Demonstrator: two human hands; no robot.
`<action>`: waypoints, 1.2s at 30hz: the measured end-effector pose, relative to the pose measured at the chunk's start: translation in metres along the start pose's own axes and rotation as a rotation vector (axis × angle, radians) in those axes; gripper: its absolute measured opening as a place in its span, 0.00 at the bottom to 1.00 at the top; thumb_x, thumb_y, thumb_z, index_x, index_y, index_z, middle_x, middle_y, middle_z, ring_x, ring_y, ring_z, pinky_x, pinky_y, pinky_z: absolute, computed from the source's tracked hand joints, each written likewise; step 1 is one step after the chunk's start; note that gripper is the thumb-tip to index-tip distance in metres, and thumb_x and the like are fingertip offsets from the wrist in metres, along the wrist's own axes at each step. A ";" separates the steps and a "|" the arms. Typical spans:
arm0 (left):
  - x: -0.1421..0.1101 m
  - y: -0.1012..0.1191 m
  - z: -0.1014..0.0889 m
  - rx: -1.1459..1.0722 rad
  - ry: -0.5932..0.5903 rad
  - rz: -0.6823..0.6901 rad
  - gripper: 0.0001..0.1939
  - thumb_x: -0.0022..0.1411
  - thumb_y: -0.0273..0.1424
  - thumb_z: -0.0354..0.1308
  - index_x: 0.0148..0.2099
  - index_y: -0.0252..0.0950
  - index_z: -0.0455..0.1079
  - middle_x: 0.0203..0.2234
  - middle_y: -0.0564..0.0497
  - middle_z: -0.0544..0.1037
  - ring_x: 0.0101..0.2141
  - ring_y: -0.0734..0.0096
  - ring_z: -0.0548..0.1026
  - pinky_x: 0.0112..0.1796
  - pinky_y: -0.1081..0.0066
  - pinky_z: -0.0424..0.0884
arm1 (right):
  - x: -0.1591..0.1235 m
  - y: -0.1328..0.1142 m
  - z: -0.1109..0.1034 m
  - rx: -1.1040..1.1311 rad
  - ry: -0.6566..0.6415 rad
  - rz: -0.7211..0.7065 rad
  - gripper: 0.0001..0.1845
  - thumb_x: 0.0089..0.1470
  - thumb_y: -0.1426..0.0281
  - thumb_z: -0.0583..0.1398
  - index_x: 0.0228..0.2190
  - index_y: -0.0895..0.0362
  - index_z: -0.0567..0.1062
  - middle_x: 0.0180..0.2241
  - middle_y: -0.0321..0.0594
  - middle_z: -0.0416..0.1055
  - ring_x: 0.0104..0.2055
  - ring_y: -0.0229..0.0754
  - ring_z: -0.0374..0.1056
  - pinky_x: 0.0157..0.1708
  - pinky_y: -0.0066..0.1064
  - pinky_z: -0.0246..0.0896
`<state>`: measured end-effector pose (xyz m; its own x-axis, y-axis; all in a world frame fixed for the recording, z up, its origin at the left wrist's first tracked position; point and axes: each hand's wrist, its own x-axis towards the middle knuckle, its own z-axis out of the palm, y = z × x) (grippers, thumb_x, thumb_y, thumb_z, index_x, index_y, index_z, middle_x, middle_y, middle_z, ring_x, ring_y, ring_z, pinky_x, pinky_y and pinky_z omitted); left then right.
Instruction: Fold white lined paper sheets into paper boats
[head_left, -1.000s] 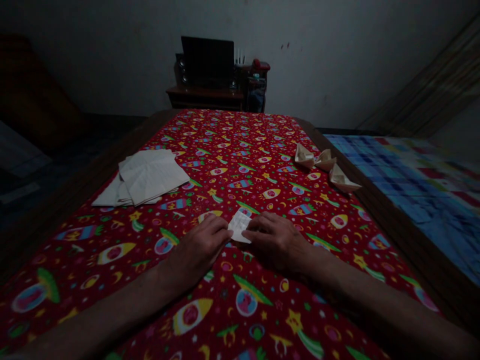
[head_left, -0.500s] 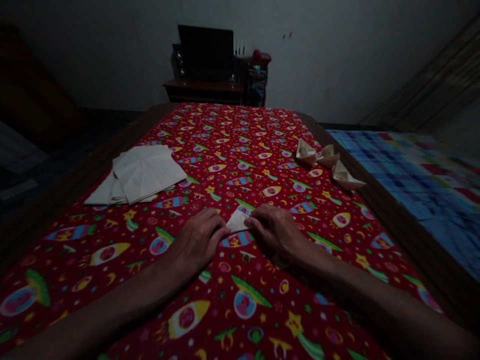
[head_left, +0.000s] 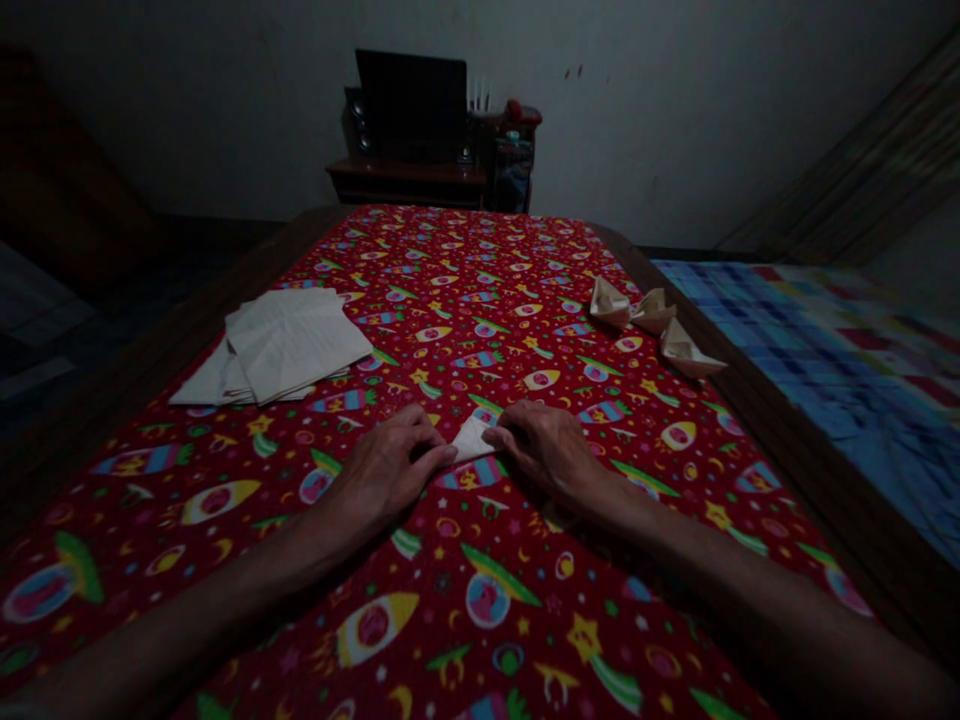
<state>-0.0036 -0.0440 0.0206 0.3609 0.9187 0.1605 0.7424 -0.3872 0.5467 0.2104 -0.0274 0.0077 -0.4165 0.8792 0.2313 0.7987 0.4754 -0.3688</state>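
Observation:
A small piece of folded paper (head_left: 472,439), white and roughly triangular, lies between my hands on the red printed cloth (head_left: 450,560). My left hand (head_left: 401,452) pinches its left corner between thumb and fingers. At the opposite end, my right hand (head_left: 541,440) has its thumb on the paper and its fingers curled, covering that corner. Up and to the left rests a pile of white paper sheets (head_left: 300,340), fanned out unevenly. Several folded paper boats (head_left: 686,350) stand near the cloth's right edge.
Dark wooden edging (head_left: 720,370) borders the cloth on both sides. Past the far end are a black monitor (head_left: 412,105) and speakers on a brown stand (head_left: 409,175). To the right lies a blue checked cloth (head_left: 757,330). The room is dim.
Both hands have shifted very slightly, still holding the folded paper by its two ends. The sheets and boats stay where they were.

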 end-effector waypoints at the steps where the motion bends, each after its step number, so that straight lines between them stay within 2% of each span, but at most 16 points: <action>1: 0.000 0.000 0.001 0.016 0.005 0.009 0.12 0.60 0.35 0.54 0.27 0.36 0.71 0.27 0.53 0.69 0.28 0.73 0.69 0.28 0.73 0.64 | 0.000 0.000 0.000 -0.005 0.000 0.001 0.16 0.59 0.60 0.53 0.30 0.57 0.74 0.28 0.40 0.72 0.30 0.38 0.66 0.28 0.27 0.51; 6: -0.004 -0.001 0.005 0.105 0.029 0.076 0.11 0.62 0.34 0.51 0.28 0.36 0.66 0.28 0.53 0.68 0.29 0.72 0.69 0.30 0.72 0.64 | 0.001 0.002 0.003 -0.026 0.001 -0.017 0.17 0.59 0.59 0.53 0.29 0.57 0.74 0.27 0.40 0.72 0.29 0.38 0.64 0.28 0.27 0.50; 10: -0.006 -0.001 0.007 0.129 0.078 0.159 0.05 0.63 0.30 0.51 0.40 0.36 0.66 0.35 0.49 0.69 0.36 0.67 0.69 0.37 0.68 0.67 | 0.001 0.002 0.003 -0.026 0.002 -0.015 0.16 0.58 0.60 0.54 0.29 0.57 0.74 0.27 0.40 0.72 0.29 0.38 0.64 0.27 0.27 0.49; 12: -0.007 0.000 0.008 0.155 0.102 0.268 0.12 0.64 0.27 0.51 0.49 0.37 0.64 0.43 0.47 0.69 0.44 0.64 0.67 0.44 0.65 0.67 | 0.001 0.001 0.002 -0.026 0.010 -0.014 0.16 0.58 0.60 0.54 0.30 0.57 0.73 0.27 0.40 0.72 0.29 0.38 0.64 0.27 0.27 0.49; 15: -0.007 0.002 0.008 0.249 0.039 0.419 0.20 0.64 0.24 0.49 0.57 0.40 0.60 0.54 0.48 0.66 0.53 0.60 0.61 0.51 0.58 0.62 | -0.001 0.000 0.001 -0.016 0.022 -0.026 0.16 0.59 0.60 0.53 0.29 0.58 0.72 0.26 0.39 0.71 0.28 0.37 0.63 0.27 0.26 0.49; 18: -0.009 0.001 0.009 0.323 -0.040 0.455 0.22 0.63 0.22 0.49 0.59 0.40 0.60 0.58 0.50 0.63 0.57 0.58 0.56 0.54 0.55 0.60 | -0.002 -0.001 0.001 -0.028 0.032 -0.038 0.15 0.59 0.61 0.54 0.28 0.58 0.71 0.26 0.39 0.70 0.27 0.37 0.62 0.27 0.26 0.49; 23: -0.012 0.001 0.008 0.353 -0.087 0.489 0.26 0.61 0.18 0.45 0.60 0.37 0.58 0.59 0.50 0.63 0.59 0.59 0.56 0.56 0.53 0.56 | 0.000 0.001 0.004 -0.037 0.083 -0.034 0.13 0.57 0.62 0.55 0.28 0.58 0.71 0.25 0.39 0.69 0.27 0.36 0.62 0.26 0.26 0.49; 26: -0.012 0.003 0.006 0.384 -0.117 0.498 0.27 0.59 0.17 0.44 0.60 0.34 0.59 0.58 0.47 0.64 0.59 0.59 0.57 0.57 0.53 0.55 | 0.001 0.006 0.002 0.036 0.104 0.027 0.11 0.56 0.64 0.57 0.26 0.58 0.71 0.24 0.37 0.69 0.25 0.35 0.61 0.25 0.25 0.50; 28: -0.011 0.004 0.004 0.402 -0.131 0.491 0.27 0.57 0.16 0.44 0.59 0.31 0.60 0.57 0.46 0.65 0.59 0.58 0.58 0.57 0.53 0.55 | -0.001 0.009 -0.002 0.121 0.163 0.059 0.09 0.56 0.66 0.57 0.27 0.58 0.71 0.24 0.37 0.70 0.25 0.35 0.63 0.25 0.25 0.53; 30: -0.011 0.005 0.005 0.412 -0.136 0.486 0.27 0.56 0.16 0.45 0.58 0.30 0.61 0.57 0.45 0.65 0.59 0.57 0.58 0.57 0.52 0.55 | -0.007 0.010 -0.007 0.158 0.240 -0.009 0.07 0.57 0.69 0.55 0.31 0.58 0.72 0.29 0.39 0.71 0.29 0.36 0.65 0.28 0.26 0.57; 31: -0.011 0.004 0.005 0.414 -0.139 0.486 0.28 0.55 0.16 0.45 0.58 0.30 0.61 0.57 0.45 0.65 0.59 0.57 0.58 0.57 0.52 0.55 | -0.011 0.009 -0.008 0.131 0.256 -0.091 0.08 0.58 0.71 0.54 0.35 0.58 0.73 0.32 0.41 0.72 0.32 0.38 0.66 0.31 0.27 0.59; 33: -0.011 0.003 0.007 0.412 -0.141 0.493 0.28 0.55 0.16 0.45 0.59 0.30 0.60 0.58 0.45 0.64 0.59 0.57 0.57 0.57 0.52 0.54 | -0.020 0.006 -0.010 -0.012 0.226 -0.272 0.12 0.57 0.72 0.53 0.43 0.58 0.72 0.39 0.46 0.70 0.37 0.42 0.64 0.34 0.32 0.60; 34: -0.011 0.003 0.007 0.410 -0.140 0.495 0.28 0.55 0.17 0.46 0.59 0.30 0.60 0.58 0.45 0.64 0.59 0.57 0.56 0.57 0.52 0.53 | -0.024 0.003 -0.011 -0.099 0.171 -0.330 0.15 0.57 0.72 0.53 0.46 0.59 0.70 0.41 0.49 0.69 0.38 0.44 0.63 0.34 0.34 0.60; 36: -0.011 0.002 0.008 0.410 -0.141 0.494 0.29 0.55 0.17 0.46 0.60 0.31 0.59 0.58 0.45 0.64 0.60 0.58 0.55 0.58 0.53 0.52 | -0.029 -0.001 -0.011 -0.228 0.092 -0.374 0.18 0.56 0.72 0.53 0.49 0.59 0.68 0.41 0.50 0.67 0.38 0.46 0.60 0.34 0.36 0.59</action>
<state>-0.0016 -0.0554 0.0137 0.7642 0.6170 0.1876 0.6153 -0.7848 0.0747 0.2267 -0.0543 0.0115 -0.6627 0.6366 0.3944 0.6800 0.7322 -0.0392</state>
